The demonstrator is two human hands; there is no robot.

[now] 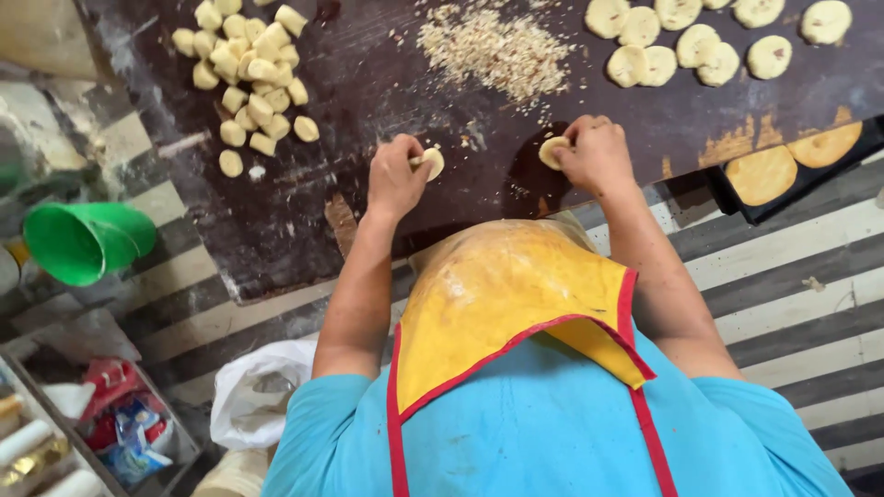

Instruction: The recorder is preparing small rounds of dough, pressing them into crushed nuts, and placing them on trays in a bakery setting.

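Observation:
My left hand [396,175] is closed around a small piece of dough [431,163] just above the dark wooden table [368,83]. My right hand [596,152] presses its fingers on a flattened round of dough [552,151] lying on the table. Both hands are near the table's front edge, about a hand's width apart. A heap of small dough lumps [247,74] lies at the far left. Chopped crumbly filling [497,48] is piled straight ahead. Several flattened dough rounds [700,41] lie at the far right.
A black tray [783,198] with two golden flat discs [792,161] sticks out under the table's right edge. A green bucket [83,241] lies on its side at the left. A white plastic bag [253,391] and a box of packets [120,423] sit on the striped floor.

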